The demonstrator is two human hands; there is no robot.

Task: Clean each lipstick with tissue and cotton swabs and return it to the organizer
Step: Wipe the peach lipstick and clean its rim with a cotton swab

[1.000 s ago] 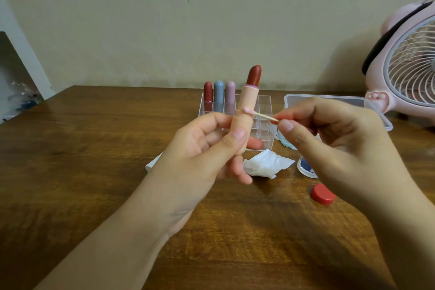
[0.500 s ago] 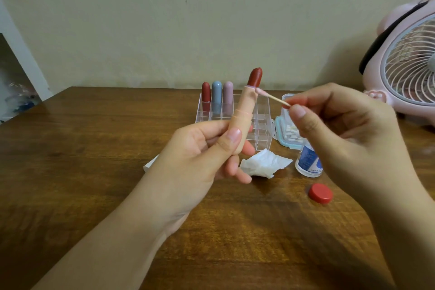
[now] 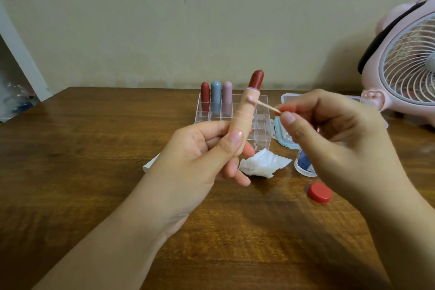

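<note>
The left hand (image 3: 200,155) grips an open lipstick (image 3: 244,115) upright above the worktop (image 3: 94,148), its red tip up. The right hand (image 3: 334,139) pinches a cotton swab (image 3: 263,104), its tip touching the tube just below the red. Behind stands a clear organizer (image 3: 261,125) with three lipsticks (image 3: 215,96); a crumpled tissue (image 3: 263,163) lies near it.

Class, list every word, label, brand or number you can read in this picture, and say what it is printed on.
No text here can be read.
Small bottle: blue and white label, print too blurred to read and partly hidden by the right hand.
Lipsticks, organizer, red cap, fan: no print visible.
</note>
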